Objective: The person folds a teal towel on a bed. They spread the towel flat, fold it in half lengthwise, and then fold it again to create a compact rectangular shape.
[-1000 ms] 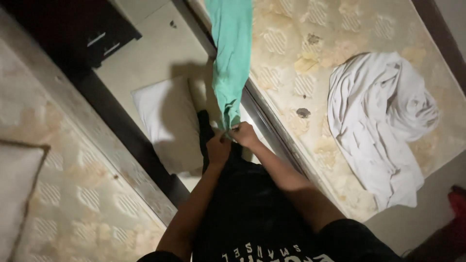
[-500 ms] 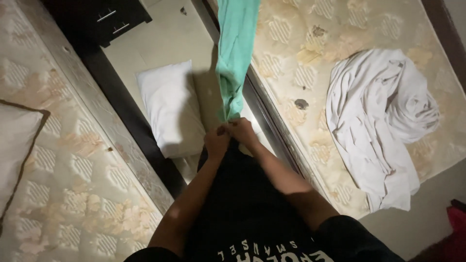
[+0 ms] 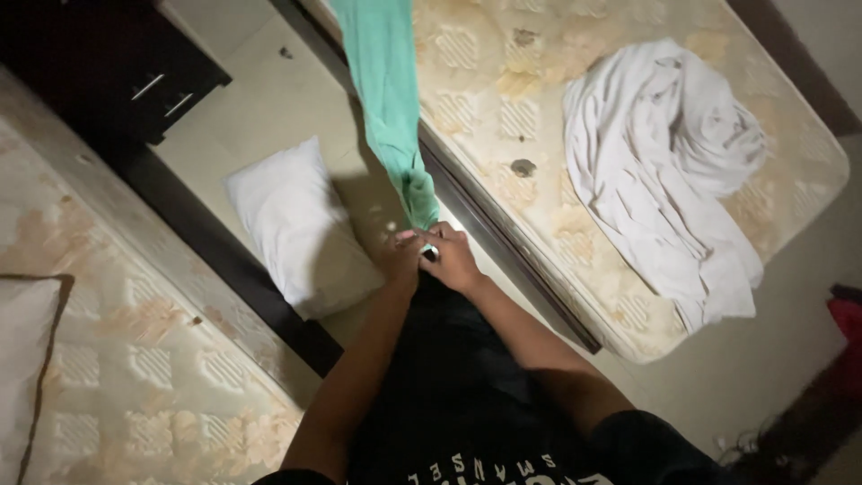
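A long green cloth stretches from the top of the view down to my two hands, which meet at its lower end. My left hand and my right hand are both closed on that end, close together and touching. Below them a black garment covers my front. The green cloth hangs over the gap between two mattresses.
A bare patterned mattress lies to the right with a crumpled white sheet on it. Another mattress lies at the left. A white pillow rests on the floor between them. A dark drawer unit stands top left.
The view has shifted so the pillow and mattresses sit further right and lower. My hands stay together on the green cloth's end, which now runs more steeply to the top.
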